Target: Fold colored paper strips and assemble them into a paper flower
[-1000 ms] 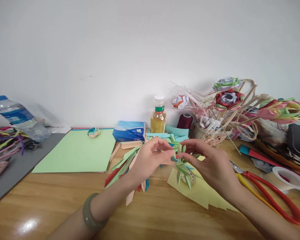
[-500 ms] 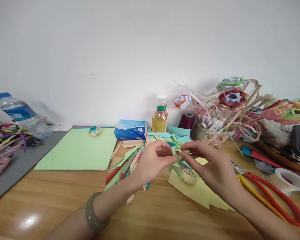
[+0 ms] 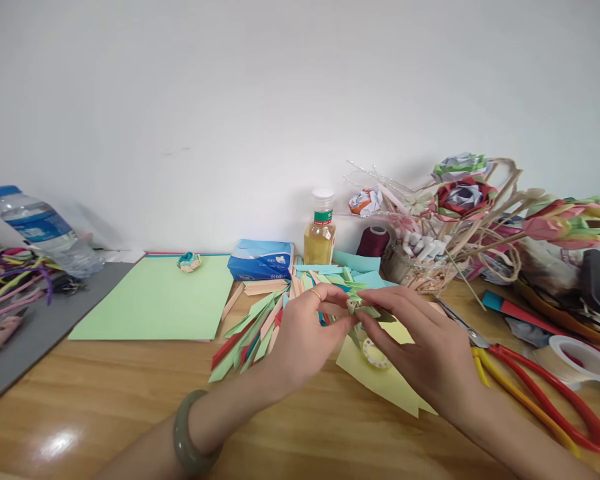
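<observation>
A small folded light-green paper piece (image 3: 353, 305) is pinched between both hands above the table's middle. My left hand (image 3: 313, 330), with a ring on a finger and a bangle at the wrist, closes thumb and fingers on its left side. From the right, my right hand (image 3: 425, 337) grips it between thumb and forefinger. Fingers cover much of the piece, so its full shape is hidden. Under the hands lie yellow paper sheets (image 3: 380, 383) and a white ring with holes (image 3: 377, 353). Folded paper strips (image 3: 253, 327) in several colours spread beside my left hand.
Green paper (image 3: 155, 300) bears a small paper flower (image 3: 189, 262). A tissue pack (image 3: 260, 260), yellow-liquid bottle (image 3: 321, 230) and thread spool (image 3: 373, 241) stand by the wall. Right are paper flowers (image 3: 465, 197), red-handled pliers (image 3: 545, 387) and a ribbon roll (image 3: 580, 360); left, a water bottle (image 3: 43, 227).
The green paper piece has been turned and is now more covered by the fingers. Both hands have shifted slightly and stay closed on it.
</observation>
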